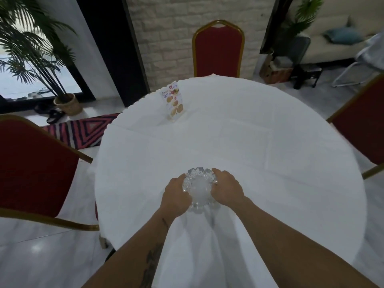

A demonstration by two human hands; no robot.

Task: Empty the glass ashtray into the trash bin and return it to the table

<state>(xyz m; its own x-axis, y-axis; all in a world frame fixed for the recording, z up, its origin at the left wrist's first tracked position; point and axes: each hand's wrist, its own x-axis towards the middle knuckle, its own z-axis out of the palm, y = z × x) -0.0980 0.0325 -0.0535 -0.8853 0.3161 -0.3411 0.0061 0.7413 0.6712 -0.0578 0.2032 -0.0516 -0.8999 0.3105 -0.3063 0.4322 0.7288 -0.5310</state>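
A clear cut-glass ashtray [199, 187] with a scalloped rim sits near the front edge of a round table [259, 146] covered in a white cloth. My left hand [176, 197] grips its left side and my right hand [226, 191] grips its right side, fingers curled around the rim. I cannot tell whether the ashtray rests on the cloth or is held just above it. Its bowl looks pale, and its contents cannot be made out. No trash bin is in view.
A standing menu card [173, 100] is on the far left part of the table. Red chairs with gold frames stand at the left [35, 169], far side [218, 50] and right [363, 129]. A potted palm [66, 102] and striped rug [83, 132] lie left.
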